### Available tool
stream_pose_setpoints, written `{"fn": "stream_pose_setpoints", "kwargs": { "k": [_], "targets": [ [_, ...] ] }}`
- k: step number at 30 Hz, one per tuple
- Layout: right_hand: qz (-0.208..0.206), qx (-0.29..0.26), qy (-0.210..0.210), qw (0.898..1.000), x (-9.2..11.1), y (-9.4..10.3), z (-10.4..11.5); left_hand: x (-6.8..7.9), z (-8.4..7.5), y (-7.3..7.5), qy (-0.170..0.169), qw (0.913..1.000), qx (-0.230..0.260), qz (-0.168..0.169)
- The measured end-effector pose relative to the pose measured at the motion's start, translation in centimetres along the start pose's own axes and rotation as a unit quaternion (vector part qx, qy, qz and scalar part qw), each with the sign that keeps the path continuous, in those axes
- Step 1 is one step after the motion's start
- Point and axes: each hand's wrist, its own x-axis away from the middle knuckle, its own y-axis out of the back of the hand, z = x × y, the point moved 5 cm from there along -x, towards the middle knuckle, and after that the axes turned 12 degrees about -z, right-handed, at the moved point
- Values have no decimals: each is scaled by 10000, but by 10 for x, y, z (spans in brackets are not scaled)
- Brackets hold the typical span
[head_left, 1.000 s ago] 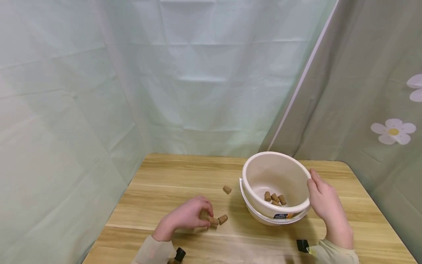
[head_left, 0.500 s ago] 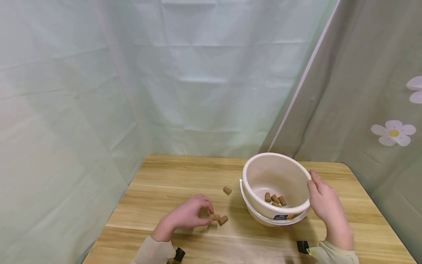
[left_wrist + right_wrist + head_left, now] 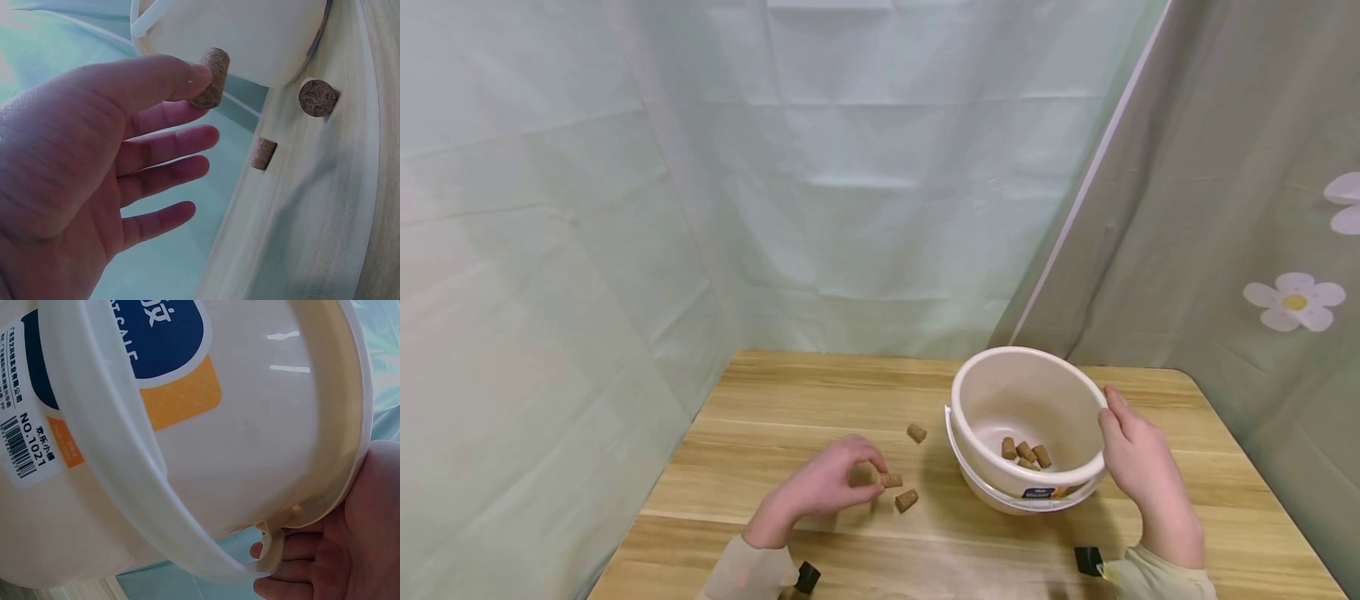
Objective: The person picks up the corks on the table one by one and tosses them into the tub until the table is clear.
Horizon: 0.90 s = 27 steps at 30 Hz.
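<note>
Between thumb and index finger, my left hand (image 3: 835, 479) pinches a cork (image 3: 214, 77), raised over the table. The other fingers of that hand stay spread in the left wrist view. Just below the held cork lies a second cork (image 3: 906, 500) on the wood, and a third cork (image 3: 917, 432) lies farther back. My right hand (image 3: 1138, 446) grips the right rim of a cream bucket (image 3: 973, 462), near where its white handle (image 3: 125, 462) joins. The bucket leans slightly, its mouth facing me. Several corks (image 3: 1026, 452) lie on its bottom.
The wooden table (image 3: 805, 392) is bounded at the back by a pale green curtain (image 3: 865, 208) and at the right by a grey-green curtain with white flowers (image 3: 1294, 301). Small black pieces (image 3: 1087, 560) show beside both sleeves.
My left hand has lifted the pinched cork up off the table, away from the cork beside it, which has shifted slightly. The right hand and bucket stay about where they were.
</note>
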Motion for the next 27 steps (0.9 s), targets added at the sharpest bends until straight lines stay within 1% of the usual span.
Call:
{"fn": "stream_pose_setpoints", "kwargs": {
  "k": [7, 11, 15, 20, 27],
  "targets": [
    [-31, 3, 29, 10000, 0, 0, 0, -2, -4, 7, -217, 9985, 153, -476],
    [-20, 32, 48, 10000, -1, 0, 0, -4, -5, 9, -211, 9972, 292, -662],
    [-18, 56, 36, 10000, 0, 1, 1, -6, -4, 10, -153, 9964, 356, -760],
    [-2, 38, 18, 10000, 0, 1, 1, -9, -6, 11, -216, 9957, 320, -847],
    [-24, -37, 45, 10000, 0, 1, 1, -15, -13, 13, -147, 9954, 381, -862]
  ]
}}
